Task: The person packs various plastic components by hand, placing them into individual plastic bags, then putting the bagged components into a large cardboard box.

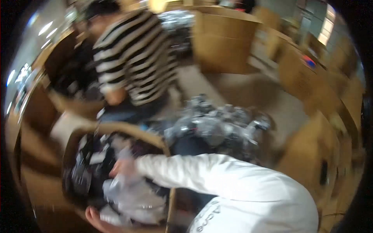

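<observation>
Person leaning over a box (144, 134), low in the view; frame badly smeared by motion, so fine detail is lost. Right hand (126, 167), at the end of a white sleeve (182, 171), is inside the box, at the upper edge of a pale bag (136, 199); fingers look bent toward the plastic, though blur leaves it uncertain whether they grip or merely press. Left hand (95, 219) at the lower edge of view, partly cut off, just beside the bag's lower end; cannot tell whether it is closed on anything. The bag lies within the box walls, on the near side, over or among dark packets (82, 174) that fill much of the far and left part. State of the work, as judged: somewhere in the middle. Box well stocked, bag neither clear of it nor plainly settled; whether goods are going in or coming out, one frame cannot say. A heap (217, 126) of clear-wrapped packets sits outside the box, on the floor (190, 79), apparently unhandled for now. Beyond, a co-worker in a striped shirt (134, 58) bends toward dark goods (79, 73) at left. Tall carton (225, 46) stands behind the heap.
</observation>
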Motion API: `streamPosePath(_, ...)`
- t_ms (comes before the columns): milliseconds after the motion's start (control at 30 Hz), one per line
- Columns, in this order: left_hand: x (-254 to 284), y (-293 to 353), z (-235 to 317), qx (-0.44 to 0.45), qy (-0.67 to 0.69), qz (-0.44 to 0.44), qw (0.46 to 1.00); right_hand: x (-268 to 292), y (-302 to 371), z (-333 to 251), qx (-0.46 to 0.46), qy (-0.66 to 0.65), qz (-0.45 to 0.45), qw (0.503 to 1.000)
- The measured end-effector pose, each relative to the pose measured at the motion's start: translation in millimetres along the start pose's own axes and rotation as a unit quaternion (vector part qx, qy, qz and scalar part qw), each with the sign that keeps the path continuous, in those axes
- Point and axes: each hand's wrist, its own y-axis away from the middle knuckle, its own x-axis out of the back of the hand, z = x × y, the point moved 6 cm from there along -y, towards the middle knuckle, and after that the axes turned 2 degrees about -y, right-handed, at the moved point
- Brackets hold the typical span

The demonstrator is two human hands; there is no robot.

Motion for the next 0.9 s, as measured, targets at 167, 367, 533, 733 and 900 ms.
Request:
streamPosePath(167, -63, 102, 64, 0.169, -0.021, -0.197, 0.965, -117, -3, -15, -0.007, 0.204, -0.27, 0.941)
streamPosePath(367, -158, 75, 111, -0.109, -0.137, -0.346, 0.922, 49, -7, 47, 0.211, 0.246, 0.199, 0.925)
streamPosePath(533, -79, 43, 48, -0.021, -0.191, -0.242, 0.951, 73, 4, -105, -0.034, 0.433, 0.165, 0.885)
streamPosePath(733, -113, 31, 42, -0.008, -0.182, -0.212, 0.96, 6, 2, -88, 0.172, 0.581, 0.056, 0.794)
streamPosePath(900, -119, 27, 60, -0.01, -0.183, -0.174, 0.968, 53, -24, -52, 0.025, 0.589, 0.089, 0.803)
